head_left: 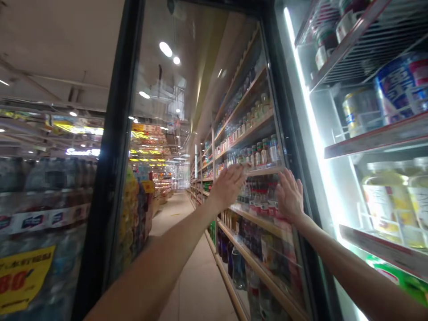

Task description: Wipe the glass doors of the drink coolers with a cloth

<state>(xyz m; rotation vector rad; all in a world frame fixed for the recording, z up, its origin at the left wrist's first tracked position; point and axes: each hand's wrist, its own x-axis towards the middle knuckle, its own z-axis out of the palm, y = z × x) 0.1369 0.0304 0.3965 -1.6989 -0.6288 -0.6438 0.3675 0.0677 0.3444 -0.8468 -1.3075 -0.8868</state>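
Note:
A glass cooler door in a dark frame stands swung out in front of me, and the aisle shows in its pane. My left hand is raised at the middle of the pane, fingers stretched out, holding nothing. Close to the door's right-hand frame is my right hand, also with straight fingers and nothing in it. Both palms face the glass; whether they press on it I cannot tell. To the right, the lit cooler shelves hold bottles of pale yellow drink and a blue printed pack.
Stacked packs of bottles stand on the left, with a yellow price sign in front. A bright light strip runs down the cooler's edge. A green pack sits low on the right. The pale floor shows through the glass.

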